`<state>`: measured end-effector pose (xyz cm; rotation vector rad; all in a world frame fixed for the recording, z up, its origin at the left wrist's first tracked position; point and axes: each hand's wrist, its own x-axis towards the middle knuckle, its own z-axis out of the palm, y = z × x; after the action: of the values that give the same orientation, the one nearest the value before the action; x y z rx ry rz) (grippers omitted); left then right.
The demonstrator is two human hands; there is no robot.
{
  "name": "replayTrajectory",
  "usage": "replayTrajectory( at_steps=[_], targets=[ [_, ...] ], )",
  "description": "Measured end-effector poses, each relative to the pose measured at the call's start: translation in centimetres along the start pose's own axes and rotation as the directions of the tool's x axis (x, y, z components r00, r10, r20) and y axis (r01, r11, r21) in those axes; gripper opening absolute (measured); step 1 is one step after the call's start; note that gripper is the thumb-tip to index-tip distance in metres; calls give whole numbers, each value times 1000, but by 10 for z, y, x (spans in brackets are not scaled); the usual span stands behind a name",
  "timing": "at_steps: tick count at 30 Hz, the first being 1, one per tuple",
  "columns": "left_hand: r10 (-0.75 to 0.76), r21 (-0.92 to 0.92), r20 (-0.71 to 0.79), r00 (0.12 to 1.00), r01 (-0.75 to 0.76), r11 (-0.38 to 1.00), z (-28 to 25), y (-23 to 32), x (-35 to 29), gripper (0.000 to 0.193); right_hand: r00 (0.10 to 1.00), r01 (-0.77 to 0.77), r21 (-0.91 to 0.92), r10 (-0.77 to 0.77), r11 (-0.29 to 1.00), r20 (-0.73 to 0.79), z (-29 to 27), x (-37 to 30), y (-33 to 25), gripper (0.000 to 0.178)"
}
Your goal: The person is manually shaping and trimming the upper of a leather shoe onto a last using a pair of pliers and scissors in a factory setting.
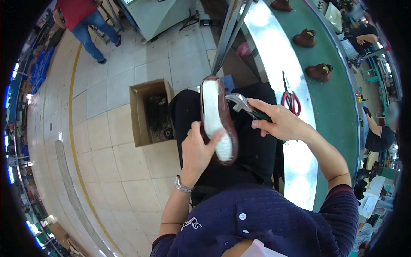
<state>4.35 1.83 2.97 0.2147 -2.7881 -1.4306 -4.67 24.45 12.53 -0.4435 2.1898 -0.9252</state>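
A brown shoe upper lies over my lap with its underside up, the leather edges folded around a pale insole. My left hand grips it near the lower end, thumb pressed across the insole. In my right hand is a pair of lasting pincers, with a curved metal head and dark handles. The head is close to the shoe's right edge; I cannot tell whether it touches. My right fingers wrap the handles, partly hiding them.
An open cardboard box with dark scraps stands on the floor at left. Red-handled scissors lie on the metal ledge at right. Beyond it, a green conveyor carries several brown shoes. A person stands at the far left.
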Motion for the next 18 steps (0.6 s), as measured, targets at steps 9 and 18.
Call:
replayTrajectory(
  at_steps=[9, 18],
  targets=[
    [172, 90, -169, 971, -159, 983, 4, -10, -8, 16, 937, 270, -486, -110, 831, 331, 10, 29, -45, 54],
    [-78, -792, 557, 827, 557, 251, 7, -20, -4, 65, 953, 294, -501, -210, 814, 219, 27, 18, -10, 62]
  ],
)
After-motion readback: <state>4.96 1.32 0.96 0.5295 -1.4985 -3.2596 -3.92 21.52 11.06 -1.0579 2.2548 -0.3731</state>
